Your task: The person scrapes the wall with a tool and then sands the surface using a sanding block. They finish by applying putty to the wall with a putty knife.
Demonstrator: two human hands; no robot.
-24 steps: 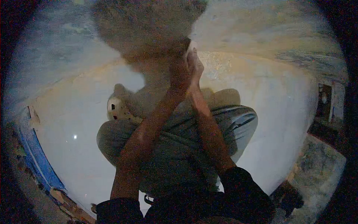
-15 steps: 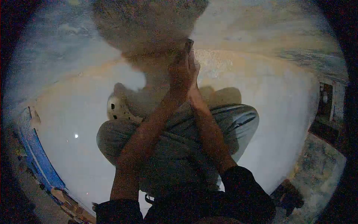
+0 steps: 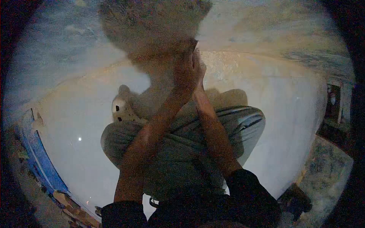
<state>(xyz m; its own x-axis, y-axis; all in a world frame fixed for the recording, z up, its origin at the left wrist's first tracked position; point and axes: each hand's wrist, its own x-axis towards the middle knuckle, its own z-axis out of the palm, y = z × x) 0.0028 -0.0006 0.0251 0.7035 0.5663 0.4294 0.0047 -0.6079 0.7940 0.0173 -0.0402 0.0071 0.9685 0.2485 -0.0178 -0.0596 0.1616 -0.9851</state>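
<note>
My left hand (image 3: 184, 74) and my right hand (image 3: 199, 70) are raised together at the upper middle, in front of the wall. They touch or nearly touch, and shadow blurs their fingers. A small dark object (image 3: 194, 45) shows at the fingertips; what it is and which hand holds it cannot be made out. Below them are my crossed legs in grey trousers (image 3: 171, 159). A light shoe with dark holes (image 3: 118, 108) pokes out beside the left knee.
A pale floor (image 3: 83, 114) spreads around my legs up to a stained wall (image 3: 266, 26) bearing a large shadow. At the left edge lies a blue strip (image 3: 47, 163). A dark item (image 3: 294, 199) is at lower right, near a doorway (image 3: 333, 100).
The whole view has shifted slightly, with the scene a little further right. My hands stay together, and the small dark object at the fingertips is tilted a bit more.
</note>
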